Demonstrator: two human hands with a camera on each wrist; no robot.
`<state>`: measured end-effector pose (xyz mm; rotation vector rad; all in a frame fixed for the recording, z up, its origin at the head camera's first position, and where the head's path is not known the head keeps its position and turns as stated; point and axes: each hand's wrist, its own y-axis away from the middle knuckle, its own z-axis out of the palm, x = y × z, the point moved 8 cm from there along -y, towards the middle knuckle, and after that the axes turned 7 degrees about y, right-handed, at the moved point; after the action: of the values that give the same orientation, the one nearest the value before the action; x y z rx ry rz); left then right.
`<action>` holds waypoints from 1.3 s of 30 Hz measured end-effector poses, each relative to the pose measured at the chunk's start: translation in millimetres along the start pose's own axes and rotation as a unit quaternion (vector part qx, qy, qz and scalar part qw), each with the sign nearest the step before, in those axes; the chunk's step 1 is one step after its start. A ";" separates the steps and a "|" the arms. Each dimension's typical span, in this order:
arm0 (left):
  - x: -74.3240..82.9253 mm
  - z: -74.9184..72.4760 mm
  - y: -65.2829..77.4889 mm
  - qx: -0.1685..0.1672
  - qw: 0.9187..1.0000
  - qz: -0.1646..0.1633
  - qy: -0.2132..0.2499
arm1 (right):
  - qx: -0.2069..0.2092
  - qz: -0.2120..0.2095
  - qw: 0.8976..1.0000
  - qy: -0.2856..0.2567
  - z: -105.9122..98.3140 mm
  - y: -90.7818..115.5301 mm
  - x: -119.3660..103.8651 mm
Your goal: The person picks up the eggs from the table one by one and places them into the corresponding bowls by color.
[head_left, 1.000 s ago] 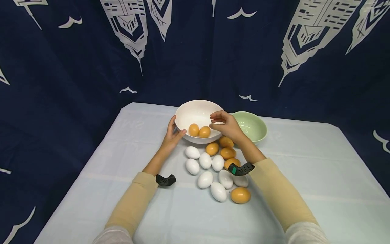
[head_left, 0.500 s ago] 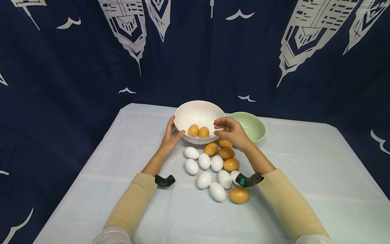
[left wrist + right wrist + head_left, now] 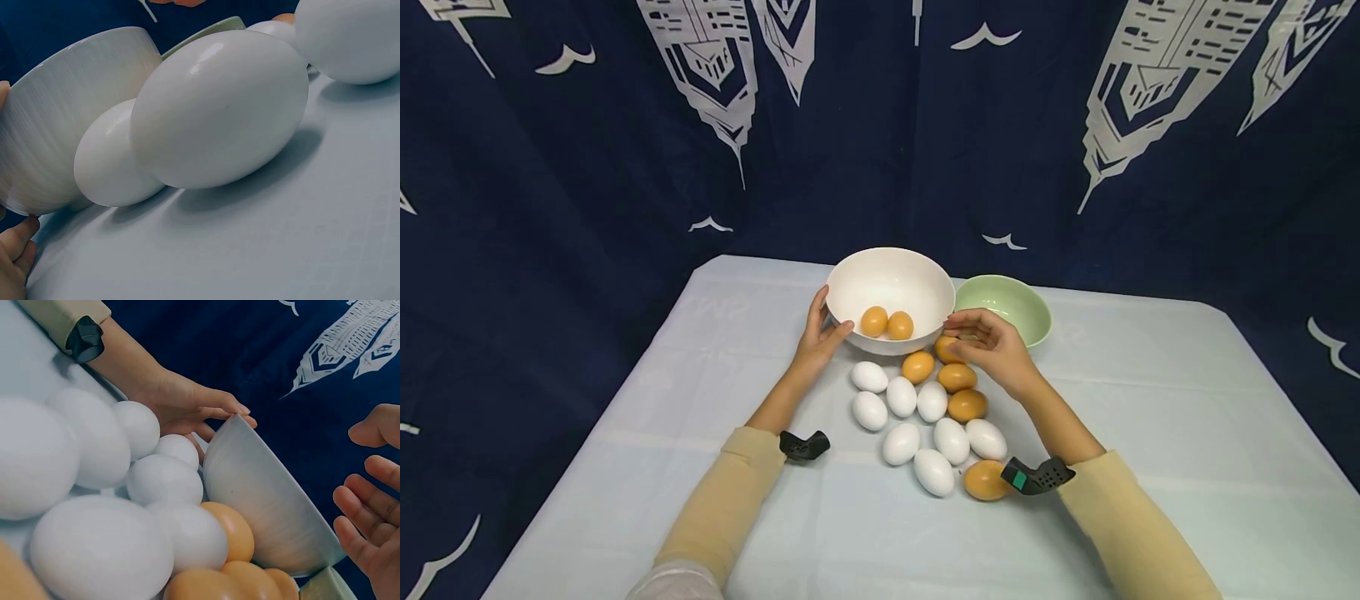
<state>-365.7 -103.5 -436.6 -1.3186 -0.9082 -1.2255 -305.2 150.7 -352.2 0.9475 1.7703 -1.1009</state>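
My left hand [image 3: 818, 340] grips the left side of a white bowl [image 3: 891, 279], its thumb at the rim, as the right wrist view also shows. Two orange-brown eggs [image 3: 874, 322] lie inside that bowl. My right hand [image 3: 1003, 357] hovers by the bowl's right side with fingers loosely bent and apart from the thumb, holding nothing. Nearest its fingertips is a brown egg [image 3: 946, 350], partly covered by them in the head view. Several more brown eggs [image 3: 957, 378] and several white eggs [image 3: 901, 397] lie on the table in front of the bowl.
A light green bowl [image 3: 1011, 304] stands right of the white one, partly behind my right hand; little of its inside shows. A white cloth covers the table [image 3: 1150, 400]. A dark blue patterned curtain [image 3: 865, 167] hangs behind the far edge.
My right hand has drawn back from above the white bowl, moving right and nearer, to beside the brown eggs. My left hand stays on the bowl. Both eggs inside have not moved.
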 end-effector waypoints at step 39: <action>13.4 4.4 5.9 -0.009 1.000 -0.020 0.004 | 0.018 0.020 1.000 0.001 -18.7 63.0 62.7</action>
<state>-356.8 -101.7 -424.2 -1.3155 -0.9239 -1.2717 -277.2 199.6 -423.4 1.0011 1.7311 -1.1095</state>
